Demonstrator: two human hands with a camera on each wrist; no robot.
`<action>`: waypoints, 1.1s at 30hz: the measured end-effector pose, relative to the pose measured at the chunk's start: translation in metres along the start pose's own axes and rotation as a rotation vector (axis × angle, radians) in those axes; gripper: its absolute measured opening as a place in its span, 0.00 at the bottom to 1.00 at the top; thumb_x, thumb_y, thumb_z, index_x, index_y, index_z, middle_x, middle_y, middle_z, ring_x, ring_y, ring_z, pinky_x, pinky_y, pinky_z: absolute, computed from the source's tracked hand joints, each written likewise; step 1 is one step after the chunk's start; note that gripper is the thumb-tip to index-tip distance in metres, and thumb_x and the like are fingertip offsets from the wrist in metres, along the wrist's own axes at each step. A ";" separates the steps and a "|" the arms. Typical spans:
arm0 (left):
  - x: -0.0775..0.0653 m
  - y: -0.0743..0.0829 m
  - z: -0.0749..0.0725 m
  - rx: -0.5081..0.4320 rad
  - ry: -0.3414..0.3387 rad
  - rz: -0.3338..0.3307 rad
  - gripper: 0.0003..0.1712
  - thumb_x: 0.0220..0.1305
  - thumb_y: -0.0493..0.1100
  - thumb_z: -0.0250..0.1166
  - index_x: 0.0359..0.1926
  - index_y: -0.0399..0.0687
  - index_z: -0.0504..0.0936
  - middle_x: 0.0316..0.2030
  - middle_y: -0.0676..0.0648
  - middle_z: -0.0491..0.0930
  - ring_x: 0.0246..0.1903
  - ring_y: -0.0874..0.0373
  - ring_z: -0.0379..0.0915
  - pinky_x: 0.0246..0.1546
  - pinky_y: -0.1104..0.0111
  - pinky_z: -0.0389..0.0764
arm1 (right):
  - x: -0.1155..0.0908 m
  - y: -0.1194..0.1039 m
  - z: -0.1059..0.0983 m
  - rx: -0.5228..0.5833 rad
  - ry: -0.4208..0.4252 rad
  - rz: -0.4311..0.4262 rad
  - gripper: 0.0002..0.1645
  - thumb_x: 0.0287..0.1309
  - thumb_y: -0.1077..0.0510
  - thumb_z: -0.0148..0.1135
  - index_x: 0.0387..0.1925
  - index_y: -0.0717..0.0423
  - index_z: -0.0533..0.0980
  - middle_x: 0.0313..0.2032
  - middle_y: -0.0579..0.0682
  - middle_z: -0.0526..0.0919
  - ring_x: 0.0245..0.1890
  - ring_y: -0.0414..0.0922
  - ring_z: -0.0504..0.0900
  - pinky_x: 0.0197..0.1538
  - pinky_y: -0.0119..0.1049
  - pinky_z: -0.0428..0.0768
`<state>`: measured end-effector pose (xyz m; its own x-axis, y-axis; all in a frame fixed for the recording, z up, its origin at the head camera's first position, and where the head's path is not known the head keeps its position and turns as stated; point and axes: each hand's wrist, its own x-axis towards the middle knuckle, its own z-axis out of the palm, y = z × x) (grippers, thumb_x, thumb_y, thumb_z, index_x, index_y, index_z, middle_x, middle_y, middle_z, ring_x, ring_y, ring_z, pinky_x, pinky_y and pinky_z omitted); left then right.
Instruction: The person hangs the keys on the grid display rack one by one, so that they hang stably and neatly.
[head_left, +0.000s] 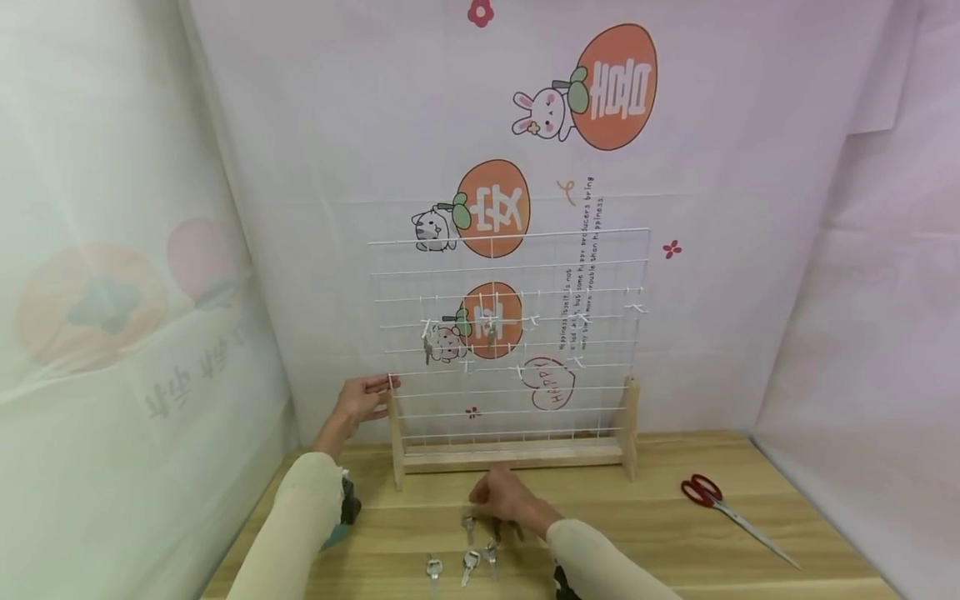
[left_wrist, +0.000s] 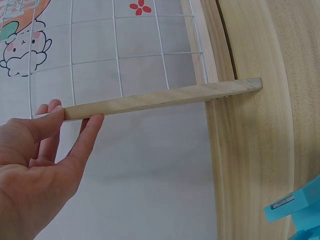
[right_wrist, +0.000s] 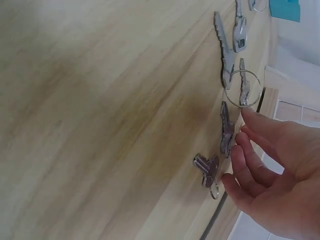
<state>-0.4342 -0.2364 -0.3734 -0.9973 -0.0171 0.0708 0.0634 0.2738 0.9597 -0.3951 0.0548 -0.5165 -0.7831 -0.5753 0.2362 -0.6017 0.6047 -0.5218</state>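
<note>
My left hand (left_wrist: 55, 150) grips the upper end of the rack's wooden side post (left_wrist: 150, 101), thumb on one side and fingers on the other. This post stands at the left end of a white wire grid rack (head_left: 512, 387). At the front of its wooden base, my right hand (head_left: 506, 496) is low over the table. Its thumb tip meets a thin metal key ring (right_wrist: 243, 70), which it pinches, with a silver key (right_wrist: 225, 50) at the ring. Beside the fingers lie a dark key (right_wrist: 226, 129) and a short key (right_wrist: 207, 170) with a small ring.
More silver keys (head_left: 434, 568) lie on the wooden table (head_left: 660, 542) nearer me. White hooks (head_left: 534, 320) hang on the grid, and a key (head_left: 491, 331) hangs there too. Red-handled scissors (head_left: 738, 518) lie at the right. A patterned white sheet (head_left: 330, 208) rises behind the rack.
</note>
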 end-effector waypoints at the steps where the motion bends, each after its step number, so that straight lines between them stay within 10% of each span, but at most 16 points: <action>1: 0.000 0.000 0.000 -0.001 0.001 -0.002 0.23 0.76 0.28 0.56 0.69 0.31 0.74 0.67 0.34 0.74 0.68 0.36 0.70 0.63 0.44 0.77 | -0.001 0.000 0.000 -0.010 0.000 -0.002 0.12 0.56 0.59 0.79 0.40 0.62 0.88 0.37 0.53 0.91 0.36 0.45 0.88 0.40 0.32 0.86; 33: 0.001 -0.003 0.003 -0.010 0.035 -0.014 0.24 0.74 0.26 0.57 0.68 0.32 0.76 0.66 0.34 0.76 0.67 0.38 0.72 0.63 0.44 0.78 | -0.002 -0.009 0.006 0.031 -0.027 0.074 0.07 0.52 0.62 0.80 0.31 0.52 0.87 0.29 0.42 0.87 0.27 0.32 0.76 0.35 0.28 0.78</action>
<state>-0.4358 -0.2347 -0.3768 -0.9963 -0.0543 0.0669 0.0503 0.2641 0.9632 -0.3868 0.0474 -0.5171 -0.8206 -0.5443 0.1744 -0.5367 0.6289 -0.5625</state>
